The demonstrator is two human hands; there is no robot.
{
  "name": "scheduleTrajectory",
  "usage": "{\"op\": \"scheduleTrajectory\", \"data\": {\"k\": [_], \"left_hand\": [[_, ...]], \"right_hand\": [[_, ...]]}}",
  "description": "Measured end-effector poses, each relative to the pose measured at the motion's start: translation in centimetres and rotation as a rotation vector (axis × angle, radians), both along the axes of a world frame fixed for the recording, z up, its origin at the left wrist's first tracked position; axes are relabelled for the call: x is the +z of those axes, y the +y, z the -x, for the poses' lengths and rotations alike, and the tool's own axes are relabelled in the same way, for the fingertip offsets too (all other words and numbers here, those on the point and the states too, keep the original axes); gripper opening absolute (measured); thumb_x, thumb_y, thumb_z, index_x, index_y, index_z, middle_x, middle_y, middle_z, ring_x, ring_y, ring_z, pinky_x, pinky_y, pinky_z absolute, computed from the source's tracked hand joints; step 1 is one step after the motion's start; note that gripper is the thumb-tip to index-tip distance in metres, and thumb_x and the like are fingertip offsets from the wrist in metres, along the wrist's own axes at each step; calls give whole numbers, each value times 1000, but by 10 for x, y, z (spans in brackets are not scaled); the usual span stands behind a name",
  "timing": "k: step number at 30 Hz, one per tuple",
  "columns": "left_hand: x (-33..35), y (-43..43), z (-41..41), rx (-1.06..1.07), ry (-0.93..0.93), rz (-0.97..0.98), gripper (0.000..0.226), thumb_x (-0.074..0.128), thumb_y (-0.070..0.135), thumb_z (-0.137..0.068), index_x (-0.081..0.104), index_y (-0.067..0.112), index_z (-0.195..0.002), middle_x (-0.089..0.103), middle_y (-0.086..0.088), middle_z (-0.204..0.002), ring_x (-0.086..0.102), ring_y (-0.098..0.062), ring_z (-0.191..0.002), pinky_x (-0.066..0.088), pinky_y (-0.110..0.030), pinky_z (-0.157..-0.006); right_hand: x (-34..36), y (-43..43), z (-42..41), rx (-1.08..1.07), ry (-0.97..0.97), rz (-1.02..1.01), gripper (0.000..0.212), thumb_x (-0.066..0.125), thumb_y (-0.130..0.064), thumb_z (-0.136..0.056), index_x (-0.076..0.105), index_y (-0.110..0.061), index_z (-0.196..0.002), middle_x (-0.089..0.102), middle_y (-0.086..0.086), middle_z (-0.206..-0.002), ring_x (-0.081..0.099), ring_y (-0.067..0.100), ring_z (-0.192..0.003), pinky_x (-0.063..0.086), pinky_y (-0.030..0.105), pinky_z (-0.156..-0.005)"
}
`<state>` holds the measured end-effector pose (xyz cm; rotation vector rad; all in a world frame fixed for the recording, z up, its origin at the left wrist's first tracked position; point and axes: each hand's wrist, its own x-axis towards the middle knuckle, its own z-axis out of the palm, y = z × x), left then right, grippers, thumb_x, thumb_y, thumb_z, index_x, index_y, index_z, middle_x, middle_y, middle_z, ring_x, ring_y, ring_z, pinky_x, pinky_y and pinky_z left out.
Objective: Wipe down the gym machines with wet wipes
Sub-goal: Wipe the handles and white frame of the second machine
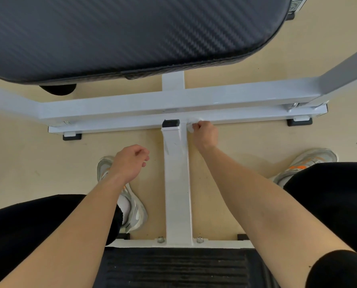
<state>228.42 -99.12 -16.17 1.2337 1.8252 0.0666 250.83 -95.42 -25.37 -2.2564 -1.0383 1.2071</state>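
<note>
From the head view, the person is looking straight down at a white gym machine frame [131,107] standing on a pale floor [27,163]. A square code label [294,6] is showing at the top right corner, beside the big black padded cushion [131,34]; it is too small to read.

The right hand [204,135] is reaching forward to the spot where the white centre beam [176,183] is meeting the low crossbar. Its fingers [200,124] are curling tightly round a bunched white wet wipe [190,128], which is sticking out of the fist on the side nearest the beam and is pressing against the frame, just right of a small black cap [171,123].

The left hand [131,161] is hanging above the floor to the left of the centre beam, apart from it, with fingers loosely curled and holding nothing. It is hovering over a grey and white shoe [133,208]. The other shoe [310,163], with orange marks, is standing well to the right. Two bolts [161,239] are flanking the near end of the beam, next to a black ribbed pad [173,267].
</note>
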Motion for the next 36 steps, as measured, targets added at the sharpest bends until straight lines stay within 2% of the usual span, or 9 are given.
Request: {"op": "scheduleTrajectory", "data": {"k": [8,13,20,24,26,28,30,34,36], "left_hand": [[24,-3,-47,-98,-7,-102,18,52,32,-99,68,29,-91,72,11,-90,70,-7,-71,42,-22,-56],[2,-12,-121,-175,-111,-109,12,52,32,-99,60,32,-108,68,12,-92,70,-10,-65,53,-28,-59],[-47,-6,-203,357,-461,1,44,51,19,-104,44,39,-142,67,5,-103,71,-14,-72,60,-30,-71],[-57,4,-215,434,-438,-42,23,54,19,-102,63,21,-123,67,6,-85,67,-15,-74,59,-31,-77],[-62,9,-217,457,-395,-32,16,59,21,-99,67,20,-113,66,7,-84,67,-13,-74,58,-30,-78],[-64,14,-218,450,-363,-18,13,63,23,-96,67,25,-109,67,6,-91,66,-10,-74,52,-22,-67],[-63,18,-219,459,-327,4,14,65,23,-93,62,27,-106,69,5,-99,66,-10,-79,41,-16,-58],[-67,23,-219,676,-300,24,20,68,14,-89,55,22,-101,69,2,-91,66,-15,-79,41,-19,-57],[-69,24,-217,740,-295,11,18,68,10,-89,55,21,-96,65,7,-82,63,-12,-74,41,-19,-56]], "right_hand": [[1,-4,-20,-86,-3,-11,28,50,-22,-102,67,-7,-84,56,2,-70,52,21,-68,35,26,-61],[7,-16,-69,-69,37,-92,24,57,-26,-95,70,-11,-83,69,4,-73,64,26,-72,43,29,-56],[24,-32,-108,4,239,-109,5,74,-21,-86,73,-16,-85,74,0,-73,71,12,-65,55,26,-59],[18,-41,-117,-15,281,-106,4,73,-18,-88,72,-15,-91,75,0,-85,70,11,-67,50,25,-61],[11,-44,-119,-24,230,-147,20,73,-21,-86,70,-23,-106,71,-8,-98,71,13,-81,56,31,-70],[9,-43,-118,22,228,-162,43,70,-17,-88,62,-32,-127,65,-12,-113,69,15,-89,56,31,-79],[10,-38,-115,128,218,-130,46,66,-14,-91,61,-29,-134,65,-8,-119,67,13,-86,51,25,-80],[11,-31,-106,173,153,-75,11,67,-20,-91,72,-24,-100,73,-6,-97,67,14,-85,52,28,-80],[7,-27,-103,134,101,-55,8,66,-18,-90,72,-23,-91,74,-4,-88,71,16,-83,57,32,-78]]}}
